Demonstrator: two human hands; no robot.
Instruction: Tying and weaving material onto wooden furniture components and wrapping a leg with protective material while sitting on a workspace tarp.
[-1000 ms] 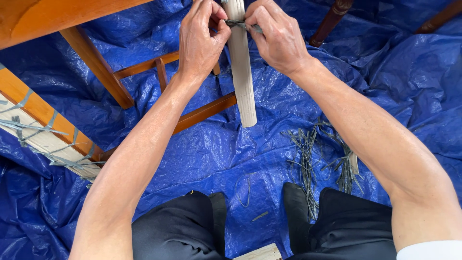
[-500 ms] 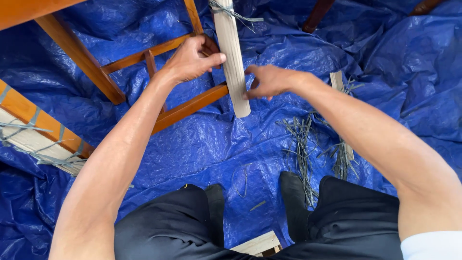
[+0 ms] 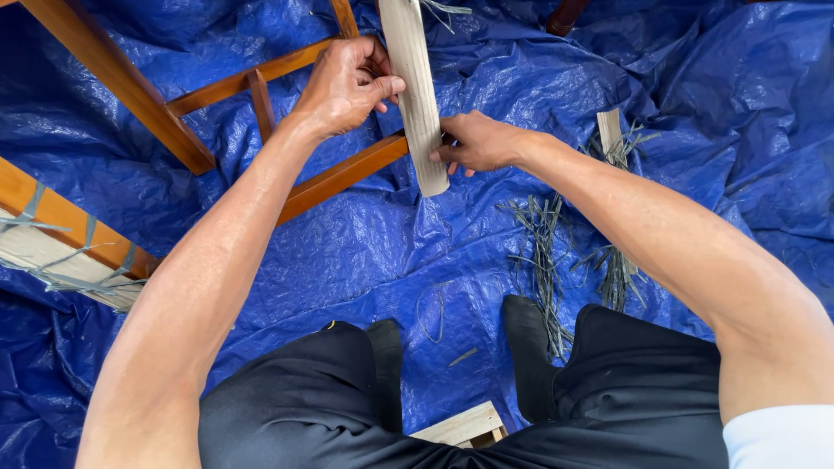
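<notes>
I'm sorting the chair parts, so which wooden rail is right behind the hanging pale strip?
The lower rail, slanting from the strip's bottom end; the upper rail stops left of it.

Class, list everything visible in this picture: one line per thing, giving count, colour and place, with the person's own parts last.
Flat strip: one, pale grey-beige, hanging top centre between both hands.
Wooden frame: one, orange-brown, rails and legs across upper left.
Woven panel: one, pale with grey cords, left edge.
Tarpaulin: one, blue, crinkled, covering the floor.
Cut fibres: a loose scatter, grey-green, right of centre.
Wood block: one, pale, bottom centre.
Trousers: black, bottom.
Left hand: grip on the strip's upper part.
Right hand: pinching the strip's lower end.
</notes>
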